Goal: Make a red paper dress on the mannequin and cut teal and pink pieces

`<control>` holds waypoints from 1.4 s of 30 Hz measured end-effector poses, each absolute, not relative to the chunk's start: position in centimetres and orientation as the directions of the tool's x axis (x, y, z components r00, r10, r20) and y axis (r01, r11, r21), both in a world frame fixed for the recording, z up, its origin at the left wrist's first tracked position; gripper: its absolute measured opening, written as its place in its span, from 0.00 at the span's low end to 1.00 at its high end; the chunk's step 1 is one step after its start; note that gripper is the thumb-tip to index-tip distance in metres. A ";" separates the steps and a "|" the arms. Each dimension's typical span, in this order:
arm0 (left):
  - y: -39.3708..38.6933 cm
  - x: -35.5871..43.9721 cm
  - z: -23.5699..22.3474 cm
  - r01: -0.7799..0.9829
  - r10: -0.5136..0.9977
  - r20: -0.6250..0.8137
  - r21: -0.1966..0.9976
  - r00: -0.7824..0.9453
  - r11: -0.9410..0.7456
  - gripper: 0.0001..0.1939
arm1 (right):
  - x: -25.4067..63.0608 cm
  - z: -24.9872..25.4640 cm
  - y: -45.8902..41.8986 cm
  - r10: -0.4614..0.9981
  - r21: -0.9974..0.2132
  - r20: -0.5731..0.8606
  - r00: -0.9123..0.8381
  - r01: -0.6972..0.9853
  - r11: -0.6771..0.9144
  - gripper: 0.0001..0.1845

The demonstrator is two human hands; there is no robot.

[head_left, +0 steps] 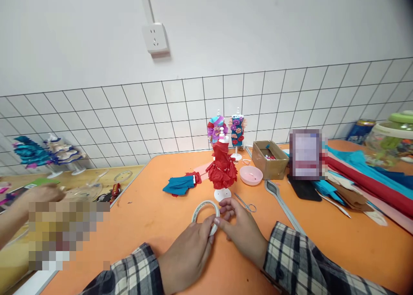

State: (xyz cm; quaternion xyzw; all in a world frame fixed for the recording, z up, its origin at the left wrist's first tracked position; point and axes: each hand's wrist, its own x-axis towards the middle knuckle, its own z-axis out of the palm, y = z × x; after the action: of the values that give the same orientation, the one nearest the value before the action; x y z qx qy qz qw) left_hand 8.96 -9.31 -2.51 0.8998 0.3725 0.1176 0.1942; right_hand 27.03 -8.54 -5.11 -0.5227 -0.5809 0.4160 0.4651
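My left hand [190,254] grips a roll of white tape [217,210] by its lower side, holding it tilted up above the orange table. At the roll's right edge, my right hand [241,232] has its thumb against the tape and its fingers curled behind. Just beyond the hands stands a small white dress form [222,195] wearing a red crepe-paper dress [222,170]. Scissors [247,203] lie beside its base, close to my right fingers. Left of the dress rests a folded piece of blue paper [179,185] with red paper [197,177] by it.
Two more dressed forms [238,131] stand behind. Rightward are a pink bowl [251,175], a cardboard box [271,161], a propped screen [306,155], a grey strap-like strip [287,206] and paper rolls [371,183]. At left, another person's arm [19,209] reaches over a wooden table.
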 end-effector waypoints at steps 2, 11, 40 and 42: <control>-9.1 8.8 -2.8 0.637 0.723 0.047 0.436 0.689 -0.635 0.15 | 27.1 -5.2 -8.1 0.996 -0.982 0.071 -0.051 0.170 0.079 0.17; -8.9 8.2 -2.9 0.668 0.706 0.017 0.308 0.708 -0.678 0.19 | 28.3 -5.1 -6.8 0.974 -0.974 0.132 -0.186 0.158 0.162 0.11; -7.5 8.1 -2.4 0.704 0.841 0.079 0.509 0.536 -0.496 0.12 | 28.7 -3.9 -5.0 0.902 -0.298 0.261 -0.343 0.860 0.413 0.23; -7.5 8.1 -2.4 0.697 0.840 0.084 0.516 0.536 -0.497 0.12 | 28.9 -3.8 -5.6 0.893 -0.424 0.322 -0.313 0.796 0.432 0.22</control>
State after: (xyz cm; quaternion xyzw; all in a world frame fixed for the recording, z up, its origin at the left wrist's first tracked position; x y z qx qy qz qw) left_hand 8.05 -7.53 -2.38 0.8494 0.4524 0.1647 0.2162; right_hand 28.86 -5.61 -3.79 -0.5248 -0.8049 0.0930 0.2609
